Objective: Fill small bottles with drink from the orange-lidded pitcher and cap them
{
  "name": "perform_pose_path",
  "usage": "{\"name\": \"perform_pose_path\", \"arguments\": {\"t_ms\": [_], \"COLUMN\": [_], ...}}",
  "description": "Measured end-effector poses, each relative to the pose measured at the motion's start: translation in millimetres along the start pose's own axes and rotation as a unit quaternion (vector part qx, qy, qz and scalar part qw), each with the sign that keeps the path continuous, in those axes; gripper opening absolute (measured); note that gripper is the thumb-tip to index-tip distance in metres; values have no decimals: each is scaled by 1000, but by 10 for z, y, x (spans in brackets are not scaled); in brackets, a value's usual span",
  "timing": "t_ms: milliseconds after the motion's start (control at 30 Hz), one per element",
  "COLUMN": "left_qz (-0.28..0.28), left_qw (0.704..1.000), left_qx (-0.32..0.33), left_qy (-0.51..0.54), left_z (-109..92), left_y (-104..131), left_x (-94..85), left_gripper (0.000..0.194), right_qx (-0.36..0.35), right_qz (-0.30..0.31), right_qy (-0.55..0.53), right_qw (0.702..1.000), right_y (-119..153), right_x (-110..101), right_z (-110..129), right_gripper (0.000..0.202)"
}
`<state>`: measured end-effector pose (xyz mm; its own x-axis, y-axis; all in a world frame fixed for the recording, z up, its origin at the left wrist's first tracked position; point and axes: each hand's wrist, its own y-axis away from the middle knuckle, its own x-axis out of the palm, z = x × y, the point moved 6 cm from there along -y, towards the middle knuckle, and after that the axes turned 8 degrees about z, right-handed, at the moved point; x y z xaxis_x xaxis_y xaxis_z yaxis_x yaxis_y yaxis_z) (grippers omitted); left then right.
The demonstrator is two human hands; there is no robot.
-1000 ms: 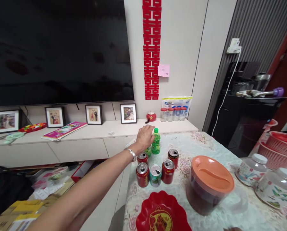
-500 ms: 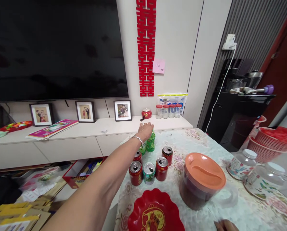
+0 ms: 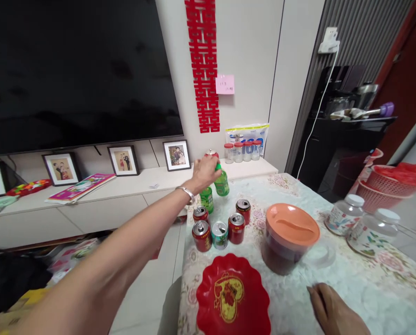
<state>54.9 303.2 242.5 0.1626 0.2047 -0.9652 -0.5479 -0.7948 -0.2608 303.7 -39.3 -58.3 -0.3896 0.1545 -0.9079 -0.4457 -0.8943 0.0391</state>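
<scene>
My left hand (image 3: 207, 171) reaches across the table, its fingers closed around the green cap of a green drink bottle (image 3: 222, 183). That bottle leans and appears to be raised off the cloth. Just below the wrist stands a second green bottle (image 3: 207, 199), partly covered by my hand. In front of the bottles are opened drink cans: a teal can (image 3: 219, 234), a red can (image 3: 201, 236) on its left and another red can (image 3: 236, 228) on its right, with more red ones behind. At the lower right, my right hand (image 3: 333, 307) rests on the tablecloth, fingers curled together, nothing visible in them.
A red scalloped tray (image 3: 208, 298) lies at the table's near edge. Right of the cans stands a pitcher with an orange lid (image 3: 291, 223). Two clear jars (image 3: 345, 214) sit farther right. Behind the table, a white cabinet (image 3: 148, 184) carries picture frames and red-lidded jars (image 3: 238, 153).
My left hand has raised the green bottle and tilted it, separating it from the other one. The view has shifted downward, and more of my right hand shows.
</scene>
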Motion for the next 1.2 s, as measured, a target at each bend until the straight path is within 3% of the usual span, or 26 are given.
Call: {"name": "perform_pose_path", "arguments": {"t_ms": [100,233,367,467,567,667,867,1000,1200], "left_qz": [-30,-117,-88,-32,42,79,95,50,64], "left_qw": [999,983,965,955,949,947,930,911,814], "left_qx": [0,34,72,104,135,143,133,86,-41], "left_qy": [26,137,237,277,280,276,329,401,576], "left_z": [-18,2,-18,-132,-306,-446,-634,-705,-819], "left_y": [212,679,1248,1627,1899,2072,2271,2365,2543], "left_x": [-379,-871,-1012,-865,-555,-232,224,419,877], "left_gripper": [27,20,19,20,22,23,24,28,53], "right_qx": [30,52,69,80,84,87,85,77,19], "right_qz": [18,39,46,45,44,41,33,19,-46], "right_qy": [28,66,91,101,108,113,110,92,15], "right_qw": [999,996,992,991,990,989,990,993,999], "right_y": [16,20,39,49,52,55,65,53,134], "right_x": [33,53,16,-12,-30,-44,-62,-56,-140], "right_z": [5,-11,23,50,68,79,104,78,109], "right_gripper": [36,35,31,29,27,26,25,24,22]}}
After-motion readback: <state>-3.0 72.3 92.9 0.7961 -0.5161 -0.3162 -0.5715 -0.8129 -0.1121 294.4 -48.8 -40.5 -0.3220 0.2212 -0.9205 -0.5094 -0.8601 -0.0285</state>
